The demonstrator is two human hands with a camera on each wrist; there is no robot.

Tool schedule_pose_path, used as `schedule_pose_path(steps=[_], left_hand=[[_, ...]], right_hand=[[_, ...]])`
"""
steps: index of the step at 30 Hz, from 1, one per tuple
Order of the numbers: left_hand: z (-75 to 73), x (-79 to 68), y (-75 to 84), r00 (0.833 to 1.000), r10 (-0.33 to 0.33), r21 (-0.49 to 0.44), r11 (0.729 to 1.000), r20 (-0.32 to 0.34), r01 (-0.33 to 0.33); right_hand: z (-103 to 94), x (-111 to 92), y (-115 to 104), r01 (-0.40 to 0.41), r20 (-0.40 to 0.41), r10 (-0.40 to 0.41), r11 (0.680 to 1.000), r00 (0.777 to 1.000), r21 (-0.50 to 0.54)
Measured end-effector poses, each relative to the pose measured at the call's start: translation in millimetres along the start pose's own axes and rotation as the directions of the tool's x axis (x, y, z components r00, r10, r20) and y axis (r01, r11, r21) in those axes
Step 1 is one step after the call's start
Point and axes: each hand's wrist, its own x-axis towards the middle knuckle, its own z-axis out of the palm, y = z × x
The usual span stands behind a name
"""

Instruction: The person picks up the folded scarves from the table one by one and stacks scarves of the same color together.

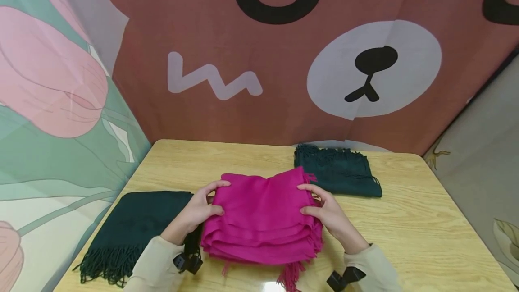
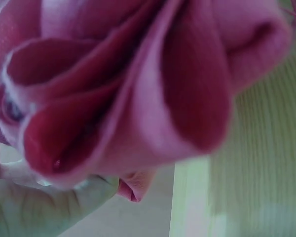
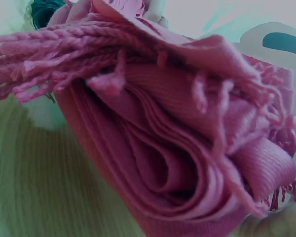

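A folded magenta scarf [image 1: 263, 206] with fringe at its right side is held between both hands at the middle of the table. My left hand [image 1: 202, 206] grips its left edge, thumb on top and other fingers partly hidden behind the cloth. On the opposite edge my right hand [image 1: 326, 211] grips it the same way, near the fringe. Stacked loops of the scarf [image 2: 187, 89] fill the left wrist view, with part of the left hand [image 2: 49, 202] below them. In the right wrist view the scarf's layered folds [image 3: 163, 163] and twisted tassels show.
A dark green fringed scarf [image 1: 150, 215] lies folded at the table's left, partly behind the left forearm. Another folded dark green scarf [image 1: 340, 172] lies at the back right. The wooden table [image 1: 425, 229] ends at a printed cloth backdrop [image 1: 279, 57].
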Motion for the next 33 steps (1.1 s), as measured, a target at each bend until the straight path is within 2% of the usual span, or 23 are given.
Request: schedule_pose_path(steps=[11,22,33], left_hand=[[-12.0,11.3,13.2,1.000,0.000,0.004,1.000,-0.017,0.000],[-23.0,28.5,15.2,0.999,0.035,-0.004,0.999,0.016,-0.035],[-33.0,44.0,12.0,0.999,0.015,0.024,1.000,-0.035,-0.015]], right_hand=[[2.1,18.4,-6.4,0.064,-0.011,-0.064,0.997,0.998,-0.037],[0.4,31.3,-10.8,0.028,-0.055,-0.030,0.998,0.998,-0.052],[1.6,50.9,-8.6,0.027,-0.071,-0.030,0.998,0.997,-0.050]])
